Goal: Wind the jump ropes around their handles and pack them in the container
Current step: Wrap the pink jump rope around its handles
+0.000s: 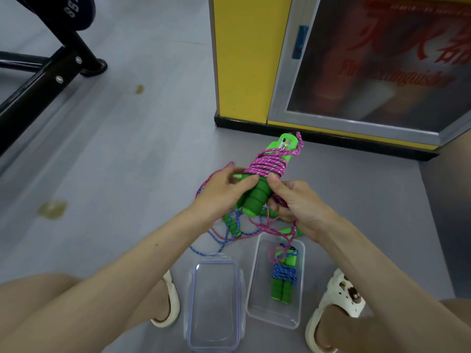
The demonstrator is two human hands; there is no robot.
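Clear glossy plastic container and lid — braided pink rope, ribbed foam-like green handles.

Left of the left hand bare floor runs wide, with the black frame well apart at the far left. Beyond both hands the cabinet and its black base block the way, close past the tip of the handles the left hand holds. Under the hands loose rope, pinched by the right hand, hangs and lies tangled on the floor, and strands trail over the far rim of the container. The container, below the right hand, is open on top; a wound bundle fills its right side, its left strip bare. The lid lies just beside it, under the left forearm. Slippers flank both.
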